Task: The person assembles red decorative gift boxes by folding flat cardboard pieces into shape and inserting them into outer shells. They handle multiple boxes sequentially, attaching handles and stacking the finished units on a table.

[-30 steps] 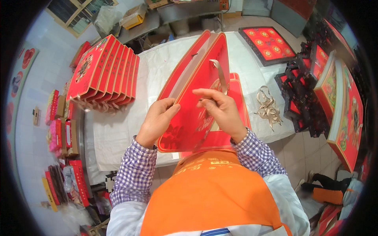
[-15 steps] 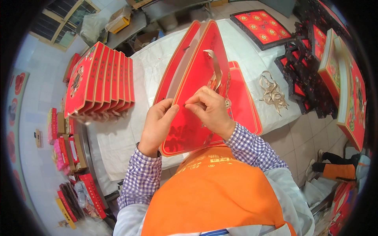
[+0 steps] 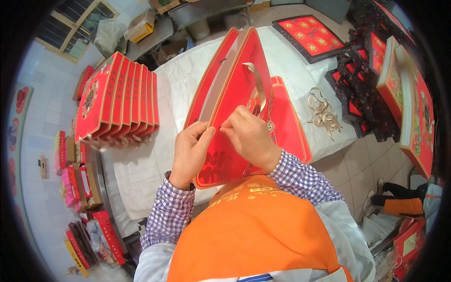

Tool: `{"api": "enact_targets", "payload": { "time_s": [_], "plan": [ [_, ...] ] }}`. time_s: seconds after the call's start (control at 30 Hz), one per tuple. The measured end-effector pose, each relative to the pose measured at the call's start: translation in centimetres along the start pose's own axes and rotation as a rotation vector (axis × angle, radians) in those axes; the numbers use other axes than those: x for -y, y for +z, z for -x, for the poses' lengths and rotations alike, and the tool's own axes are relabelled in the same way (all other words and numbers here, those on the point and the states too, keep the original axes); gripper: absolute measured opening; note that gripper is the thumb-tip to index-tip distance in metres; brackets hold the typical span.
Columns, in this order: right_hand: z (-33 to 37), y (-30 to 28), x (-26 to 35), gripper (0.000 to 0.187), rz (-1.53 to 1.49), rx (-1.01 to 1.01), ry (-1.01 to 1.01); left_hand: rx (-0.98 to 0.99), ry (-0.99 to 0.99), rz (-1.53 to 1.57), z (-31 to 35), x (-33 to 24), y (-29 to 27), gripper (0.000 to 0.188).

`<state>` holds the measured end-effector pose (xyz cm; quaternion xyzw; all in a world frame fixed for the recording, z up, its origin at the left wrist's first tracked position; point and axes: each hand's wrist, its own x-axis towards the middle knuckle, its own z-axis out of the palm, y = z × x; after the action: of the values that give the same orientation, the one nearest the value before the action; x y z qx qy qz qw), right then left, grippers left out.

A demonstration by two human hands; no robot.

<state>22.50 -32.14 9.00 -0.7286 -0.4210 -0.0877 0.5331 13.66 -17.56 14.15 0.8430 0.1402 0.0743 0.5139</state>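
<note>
A red gift box (image 3: 242, 77) with gold edging stands tilted in front of me, its two panels spread in a narrow V with a grey inner side between them. My left hand (image 3: 191, 148) grips the near panel's edge, thumb on the outer face and fingers behind. Against that face my right hand (image 3: 251, 138) is closed in a pinch; whatever lies between its fingertips is hidden. A beige ribbon (image 3: 258, 84) loops from the panel's upper part down behind my right hand. Beneath lies another flat red piece (image 3: 289, 122).
Several red boxes (image 3: 117, 96) stand in a row at the left. Loose beige ribbons (image 3: 324, 113) lie on the white-covered table (image 3: 174, 80). A black-rimmed red tray (image 3: 310, 36) sits at the far right, beside stacked dark trays (image 3: 352, 94). Another person's leg (image 3: 404, 206) shows at right.
My right hand has turned slightly, its fingertips staying at the panel. The box has shifted very little, and my left hand keeps its hold.
</note>
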Motion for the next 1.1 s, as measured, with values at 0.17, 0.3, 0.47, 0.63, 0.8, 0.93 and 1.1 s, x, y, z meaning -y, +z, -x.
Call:
{"api": "enact_targets", "payload": {
  "time_s": [0.17,0.3,0.47,0.63,0.8,0.93,1.1],
  "plan": [
    [0.0,0.0,0.1,0.018,0.086,0.013,-0.075,-0.01,0.09,-0.082,0.1,-0.2,0.3,0.02],
    [0.0,0.1,-0.1,0.018,0.109,-0.001,-0.095,-0.035,0.148,-0.092,0.3,-0.5,0.8,0.018],
    [0.5,0.8,-0.4,0.015,-0.054,-0.067,0.041,-0.048,0.131,-0.092,0.4,-0.6,1.1,0.015],
    [0.6,1.1,-0.3,0.013,-0.207,-0.117,0.205,-0.06,0.15,-0.16,0.5,-0.8,1.8,0.025],
    [0.7,-0.1,0.2,0.008,-0.029,-0.132,0.032,0.012,-0.075,0.349,0.2,-0.3,1.7,0.034],
    [1.1,-0.9,-0.4,0.01,-0.057,-0.141,0.006,0.047,-0.192,0.545,-0.1,0.3,1.9,0.031],
    [0.2,-2.1,0.1,0.015,-0.205,-0.03,0.238,0.072,-0.187,0.5,-0.5,0.9,2.6,0.024]
  ]
}}
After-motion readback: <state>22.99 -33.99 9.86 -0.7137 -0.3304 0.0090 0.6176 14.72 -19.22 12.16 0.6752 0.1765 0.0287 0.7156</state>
